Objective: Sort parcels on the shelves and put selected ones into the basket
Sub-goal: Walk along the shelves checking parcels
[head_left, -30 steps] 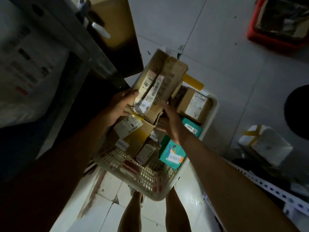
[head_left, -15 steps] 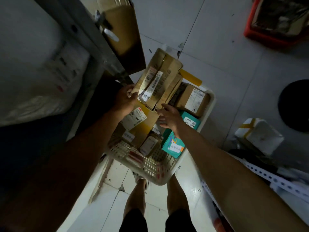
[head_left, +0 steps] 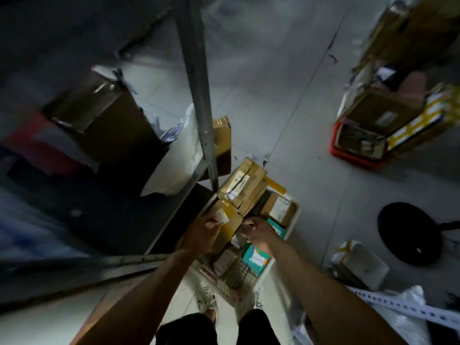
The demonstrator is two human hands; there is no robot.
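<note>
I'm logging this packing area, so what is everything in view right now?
basket: one, white, on the floor by the feet, full of parcels
long cardboard parcels: a stack, brown, at the basket's far end
teal parcel: one, in the basket's near right part
shelf post: one, grey metal, left of the basket
red crate: one, on the floor at the right, holding boxes
white foam box: one, yellow-taped, right of the basket
black round object: one, on the floor at the far right
left hand: over the basket, on a labelled brown parcel
right hand: over the basket, fingers curled; grip unclear
</note>
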